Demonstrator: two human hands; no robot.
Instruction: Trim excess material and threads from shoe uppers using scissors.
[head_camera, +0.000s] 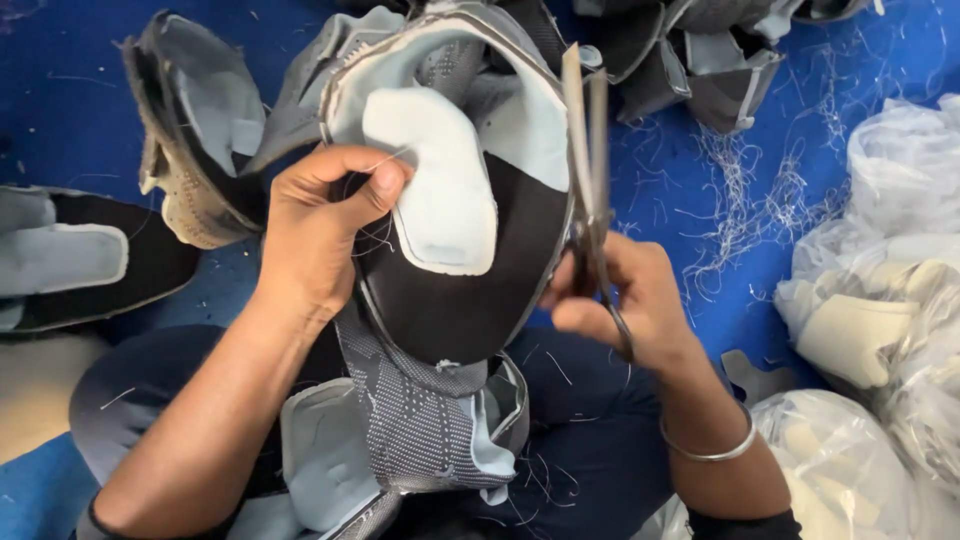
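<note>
My left hand (320, 225) pinches the edge of a grey and black shoe upper (470, 290), thumb pressed against its white foam tongue pad (440, 190). The upper is held up over my lap, lining side toward me. My right hand (625, 300) grips a pair of metal scissors (588, 150), blades pointing up along the upper's right edge. A thin metal bangle (710, 450) circles my right wrist. Loose thread ends hang near my left thumb.
More grey shoe uppers lie on my lap (420, 440), at the left (190, 120) and at the top right (700, 60). Clear plastic bags of white foam pieces (880, 300) sit at the right. Cut white threads (760, 190) litter the blue floor.
</note>
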